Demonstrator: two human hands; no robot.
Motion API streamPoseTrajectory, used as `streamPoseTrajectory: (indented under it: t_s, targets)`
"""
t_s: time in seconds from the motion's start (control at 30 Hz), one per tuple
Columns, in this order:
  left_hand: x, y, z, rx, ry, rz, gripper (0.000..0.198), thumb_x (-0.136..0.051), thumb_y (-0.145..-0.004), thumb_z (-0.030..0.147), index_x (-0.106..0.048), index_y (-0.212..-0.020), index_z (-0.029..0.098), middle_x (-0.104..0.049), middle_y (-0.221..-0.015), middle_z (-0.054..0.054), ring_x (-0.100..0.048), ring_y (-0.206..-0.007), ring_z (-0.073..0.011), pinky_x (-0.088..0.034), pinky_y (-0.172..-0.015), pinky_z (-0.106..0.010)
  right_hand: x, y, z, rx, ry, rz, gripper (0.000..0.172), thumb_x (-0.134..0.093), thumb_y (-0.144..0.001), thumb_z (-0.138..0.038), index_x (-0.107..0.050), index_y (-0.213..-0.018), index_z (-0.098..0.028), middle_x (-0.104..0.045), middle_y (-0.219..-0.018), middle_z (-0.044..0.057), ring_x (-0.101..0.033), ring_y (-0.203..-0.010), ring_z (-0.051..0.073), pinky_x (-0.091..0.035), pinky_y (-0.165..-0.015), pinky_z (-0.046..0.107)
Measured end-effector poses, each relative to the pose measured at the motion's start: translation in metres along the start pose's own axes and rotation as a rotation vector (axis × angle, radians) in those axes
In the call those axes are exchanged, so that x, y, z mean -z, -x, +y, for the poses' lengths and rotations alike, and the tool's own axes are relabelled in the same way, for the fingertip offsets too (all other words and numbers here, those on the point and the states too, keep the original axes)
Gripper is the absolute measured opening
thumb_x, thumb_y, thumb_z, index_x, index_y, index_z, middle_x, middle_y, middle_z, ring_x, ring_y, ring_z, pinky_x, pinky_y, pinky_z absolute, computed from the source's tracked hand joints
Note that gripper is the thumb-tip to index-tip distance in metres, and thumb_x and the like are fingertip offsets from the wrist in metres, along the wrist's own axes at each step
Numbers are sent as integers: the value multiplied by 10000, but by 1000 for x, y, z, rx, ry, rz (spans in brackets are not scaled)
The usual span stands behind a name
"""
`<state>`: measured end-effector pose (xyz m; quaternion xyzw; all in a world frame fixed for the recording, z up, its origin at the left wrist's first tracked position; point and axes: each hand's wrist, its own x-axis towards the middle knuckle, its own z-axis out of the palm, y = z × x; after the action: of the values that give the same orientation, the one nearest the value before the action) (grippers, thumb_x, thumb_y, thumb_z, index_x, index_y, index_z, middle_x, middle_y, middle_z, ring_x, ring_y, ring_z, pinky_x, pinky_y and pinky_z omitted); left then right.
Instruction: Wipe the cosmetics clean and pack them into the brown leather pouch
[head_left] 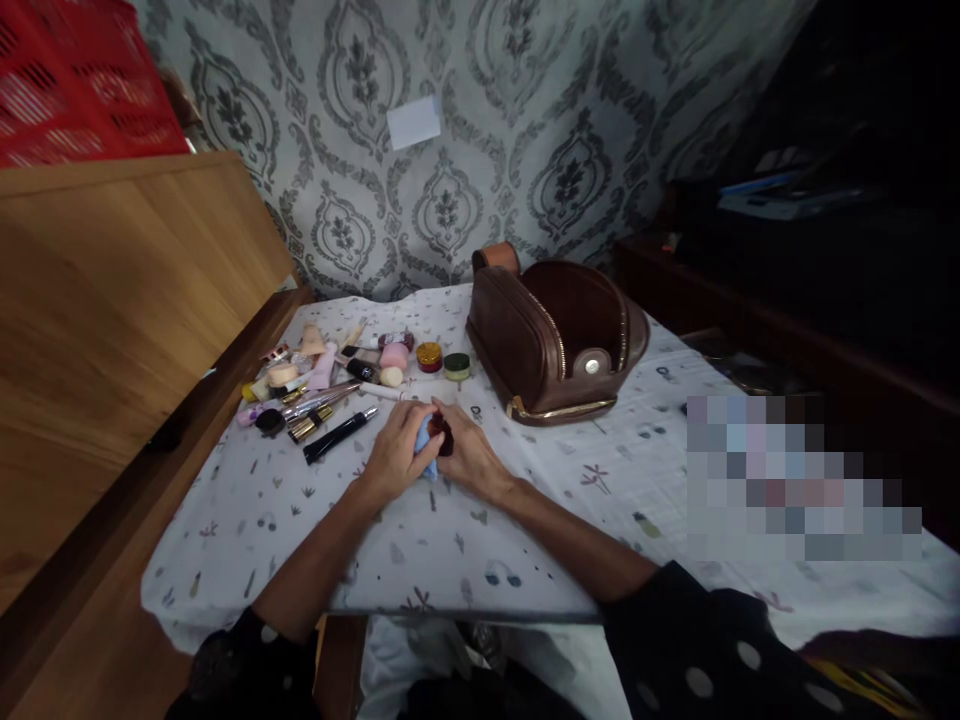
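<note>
Head view: cosmetics (330,380) beyond left hand (396,458), bag (555,340) beyond right hand (471,458).

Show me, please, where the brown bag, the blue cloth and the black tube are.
brown bag (517,335): head view, on its left side panel.
blue cloth (425,445): head view, on its visible fold.
black tube (339,436): head view, middle of its body.

grey damask wallpaper (525,120) behind, small white paper (413,122) stuck on it. wooden cabinet (112,300) at left, red crate (75,75) on top. right side dark; dim light.
</note>
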<state>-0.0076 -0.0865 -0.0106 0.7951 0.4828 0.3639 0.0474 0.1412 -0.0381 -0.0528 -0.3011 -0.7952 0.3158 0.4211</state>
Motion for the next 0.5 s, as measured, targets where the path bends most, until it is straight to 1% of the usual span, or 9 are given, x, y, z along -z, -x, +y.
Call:
streamPoseTrajectory:
  t_s: [0.13, 0.2, 0.3, 0.37, 0.43, 0.5]
  targets:
    - [1, 1, -6, 70, 77, 57, 206, -497, -929, 237, -538, -1126, 190, -583, -1011, -66, -549, -971, -212, -452, -890, -351, 0, -1, 3, 0, -28, -65, 771, -694, -690, -193, -428, -1412, -136, -561, -1167, 141, -572, -1068, 286, -480, -959, 459]
    - [1, 2, -8, 121, 120, 103, 156, -514, -915, 245, -551, -1058, 198, -576, -963, -46, -553, -917, -199, -455, -852, -333, 0, -1, 3, -18, -30, -84, 775, -717, -689, -212, -435, -1408, -144, -568, -1165, 137, -577, -1053, 283, -484, -949, 459]
    - [2, 2, -7, 181, 168, 158, 90, -513, -909, 264, -560, -955, 203, -570, -903, -29, -552, -852, -184, -452, -803, -313, 0, -3, 3, -21, -34, -91, 686, -728, -693, -218, -506, -1342, -177, -604, -1123, 107, -594, -1006, 264, -498, -909, 435]
    - [2, 1, -6, 208, 190, 182, 87, -500, -910, 272, -560, -900, 209, -575, -865, -20, -551, -813, -177, -449, -776, -305, 1, -3, 1, -14, -47, -90, 628, -732, -694, -209, -542, -1293, -189, -617, -1130, 99, -602, -1006, 254, -501, -896, 413]
    - [3, 1, -5, 252, 219, 200, 106, -495, -912, 288, -559, -873, 214, -578, -814, -6, -549, -766, -169, -447, -746, -296, 2, -2, -2, -3, -49, -97, 615, -749, -695, -214, -550, -1277, -197, -619, -1160, 99, -602, -1031, 255, -499, -905, 409]
    - [4, 0, -7, 337, 271, 238, 130, -498, -919, 321, -555, -872, 215, -566, -745, 13, -539, -700, -155, -442, -695, -280, 3, -1, -6, 32, -30, -125, 620, -773, -700, -228, -549, -1277, -215, -619, -1182, 97, -592, -1075, 265, -488, -936, 426]
